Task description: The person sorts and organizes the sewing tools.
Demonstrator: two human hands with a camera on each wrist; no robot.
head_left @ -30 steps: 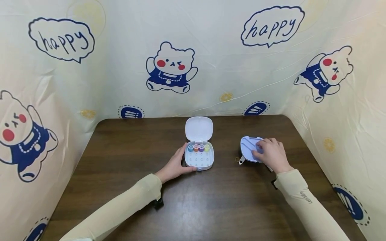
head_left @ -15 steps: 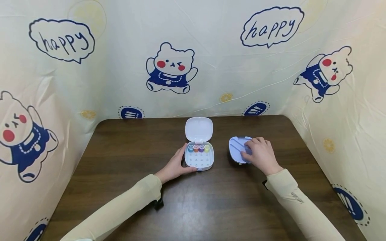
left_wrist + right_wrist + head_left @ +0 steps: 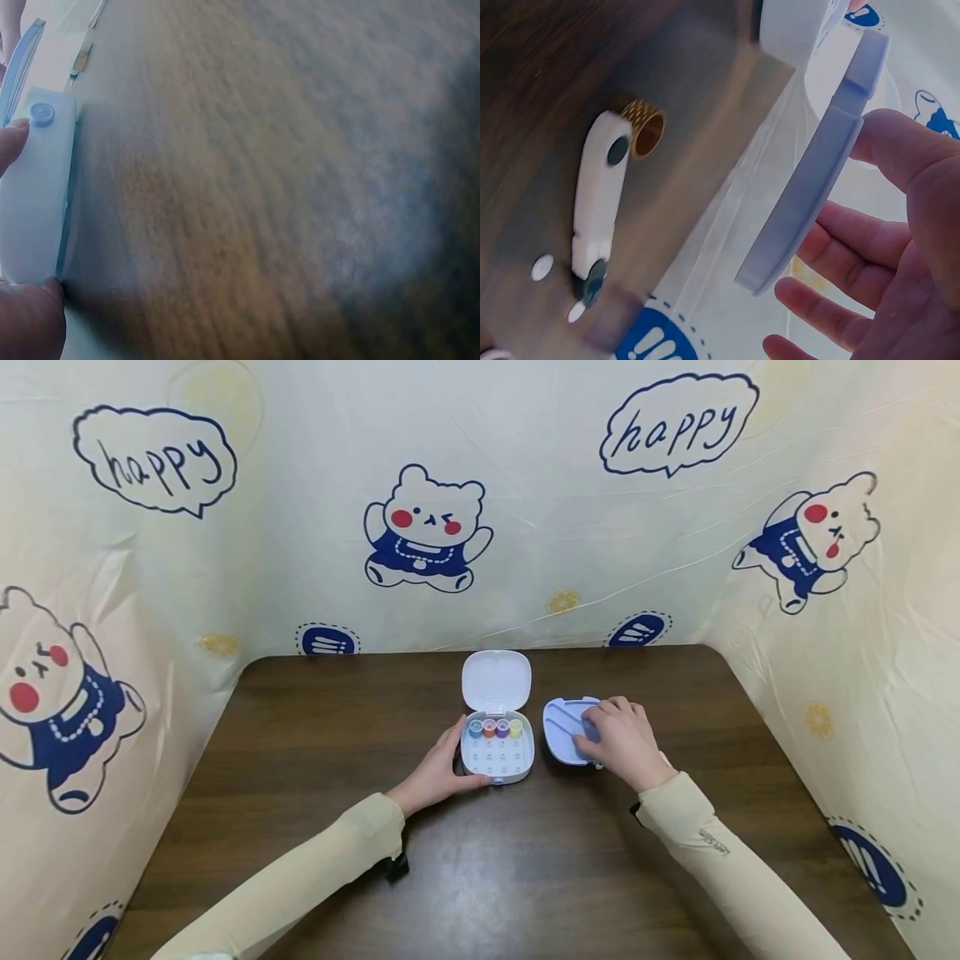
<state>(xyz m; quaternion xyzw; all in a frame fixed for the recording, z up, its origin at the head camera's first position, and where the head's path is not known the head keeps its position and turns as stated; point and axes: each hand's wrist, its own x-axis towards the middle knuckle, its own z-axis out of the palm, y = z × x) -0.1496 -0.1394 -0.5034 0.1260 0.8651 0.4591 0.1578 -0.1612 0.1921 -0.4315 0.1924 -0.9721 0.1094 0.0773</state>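
A white sewing box [image 3: 498, 760] stands on the table with its lid [image 3: 496, 681] raised. In the back row of its pegged inside sit thread spools, a blue spool [image 3: 476, 728], an orange spool [image 3: 490, 728], a purple one and a yellow one. My left hand [image 3: 431, 781] holds the box by its left side and front, the thumb near the front button [image 3: 43, 114]. Right of the box, my right hand [image 3: 628, 742] pinches a lavender tray [image 3: 562, 735], raised above the table. The tray hides the small things under it in the head view.
Under the tray, the right wrist view shows a white handled tool [image 3: 596, 199] with dark parts, a gold thimble [image 3: 647, 129] and a loose white button [image 3: 542, 268] on the brown table [image 3: 330, 718]. A printed curtain [image 3: 525, 543] encloses the table.
My right hand has carried the lavender tray leftward, closer to the white box. The tray has passed over the small things on the table. My left hand has stayed on the box.
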